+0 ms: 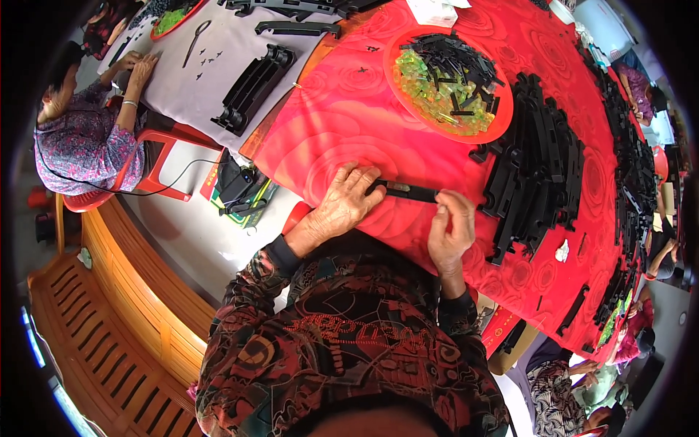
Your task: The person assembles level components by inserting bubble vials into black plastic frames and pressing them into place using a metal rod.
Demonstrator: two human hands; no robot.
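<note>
While my left hand [348, 198], fingers bent, pinches a black strip [409, 191] near the worktop's [416, 159] front edge, my right hand [451, 227] pinches its right end.

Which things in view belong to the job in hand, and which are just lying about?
Job in hand:
black strip, left hand and right hand at its ends
probably red tray, its small pieces, black parts alongside

Apparently just lying about:
tissue box
white scrap
scissors
</note>
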